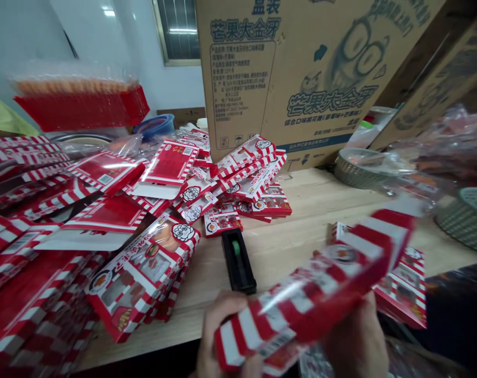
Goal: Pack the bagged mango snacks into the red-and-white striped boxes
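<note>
Both my hands hold one long red-and-white striped packet (320,289) at the bottom of the head view; it runs up and to the right and is blurred by motion. My left hand (218,336) grips its lower left end with the thumb on top. My right hand (356,341) closes on it from underneath near the middle. Just beyond the packet a small black tape dispenser (238,260) with a green roll lies on the wooden table (301,210). More packets (407,294) lie flat under the held one at the right.
Heaps of the same red striped packets (139,273) cover the left half of the table. A big printed cardboard box (301,79) stands at the back. Woven baskets (356,168) and clear bags sit at the right. A red tray (81,105) is raised at the far left.
</note>
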Motion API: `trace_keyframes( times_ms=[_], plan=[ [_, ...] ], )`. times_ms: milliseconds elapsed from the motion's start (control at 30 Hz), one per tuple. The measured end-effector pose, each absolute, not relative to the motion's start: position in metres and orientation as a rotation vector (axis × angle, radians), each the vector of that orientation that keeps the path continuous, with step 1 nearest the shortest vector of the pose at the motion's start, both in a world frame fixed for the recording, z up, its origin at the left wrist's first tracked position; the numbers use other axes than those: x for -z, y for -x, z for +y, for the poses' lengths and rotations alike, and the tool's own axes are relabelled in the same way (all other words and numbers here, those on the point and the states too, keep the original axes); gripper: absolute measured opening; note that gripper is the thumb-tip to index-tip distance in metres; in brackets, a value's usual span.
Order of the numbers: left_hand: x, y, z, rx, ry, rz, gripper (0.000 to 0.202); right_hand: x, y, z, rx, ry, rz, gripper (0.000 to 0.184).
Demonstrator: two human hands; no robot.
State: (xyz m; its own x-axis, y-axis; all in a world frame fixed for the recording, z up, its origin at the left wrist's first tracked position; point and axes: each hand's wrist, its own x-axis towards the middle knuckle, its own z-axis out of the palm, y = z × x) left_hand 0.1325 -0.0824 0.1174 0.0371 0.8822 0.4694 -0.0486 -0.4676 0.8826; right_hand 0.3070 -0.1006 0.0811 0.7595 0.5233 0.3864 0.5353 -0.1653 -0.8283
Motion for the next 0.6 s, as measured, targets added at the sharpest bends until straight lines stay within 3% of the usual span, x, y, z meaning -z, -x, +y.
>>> trace_keyframes(
  times_ms=[100,233,400,533,600],
  plan=[
    [-0.116,-0.086,-0.08,-1.367,-1.625,1.159,0.034,-0.089,-0.275,-0.09,-0.089,1.675,-0.809,0.052],
    [-0.1,-0.044,-0.064,-1.371,-1.572,1.24,0.051,-0.076,-0.235,-0.083,-0.345,1.328,-0.975,0.073],
    [-0.077,-0.045,-0.05,-1.847,-1.477,1.411,0.055,-0.053,-0.209,-0.072,-0.428,1.059,-1.366,0.072],
    [-0.07,-0.054,-0.046,-2.005,-1.675,1.305,0.065,-0.061,-0.216,-0.058,-0.297,0.968,-1.395,0.062],
    [-0.064,-0.051,-0.045,-2.036,-1.711,1.345,0.058,-0.069,-0.22,-0.053,-0.304,0.944,-1.46,0.054]
  ],
)
